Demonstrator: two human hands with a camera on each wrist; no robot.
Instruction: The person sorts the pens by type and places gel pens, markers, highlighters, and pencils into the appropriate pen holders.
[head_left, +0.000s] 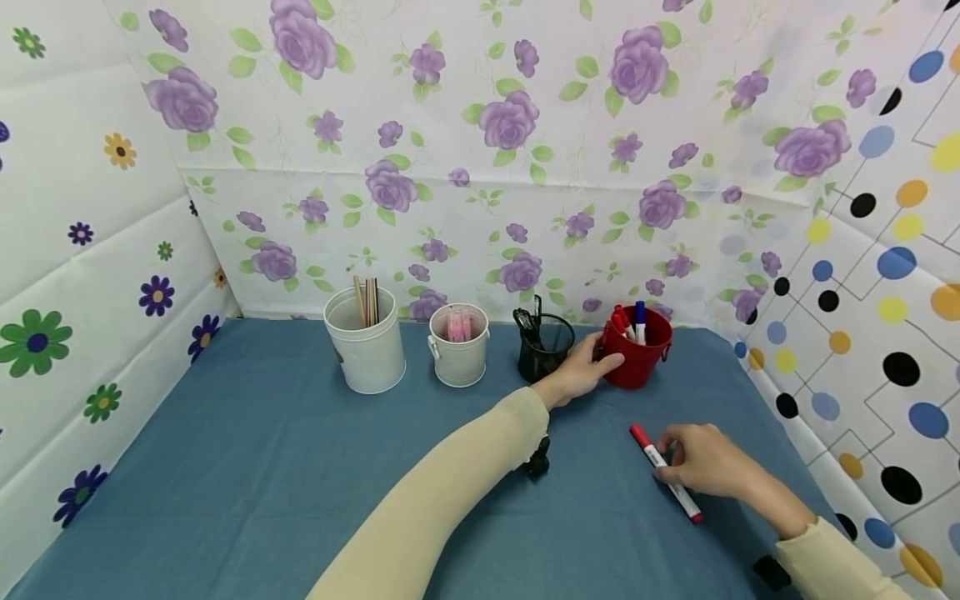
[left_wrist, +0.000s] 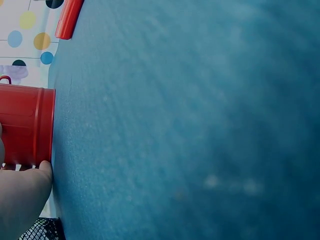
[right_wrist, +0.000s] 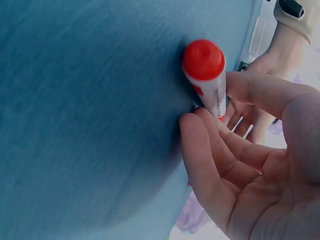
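A small red metal bucket (head_left: pixel 634 363) stands at the back right with several markers inside, red-capped ones and a blue-capped one (head_left: pixel 640 323). My left hand (head_left: pixel 579 372) grips its left side, thumb across the front. In the left wrist view the bucket (left_wrist: pixel 25 125) appears sideways, the left hand (left_wrist: pixel 25 200) against it. Nearer the front, my right hand (head_left: pixel 705 460) pinches a red-and-white marker (head_left: pixel 678 493) by its middle, between thumb and fingers. The right wrist view shows the red end of that marker (right_wrist: pixel 204 60) close over the cloth, with the fingers of the right hand (right_wrist: pixel 250 165) curled around it.
Left of the red bucket stands a black mesh pen cup (head_left: pixel 546 354) with black-handled items. Farther left are a small white bucket (head_left: pixel 460 358) holding pink items and a larger white bucket (head_left: pixel 367 354) with thin sticks. A blue cloth (head_left: pixel 247 450) covers the table; patterned sheets (head_left: pixel 450 100) enclose it.
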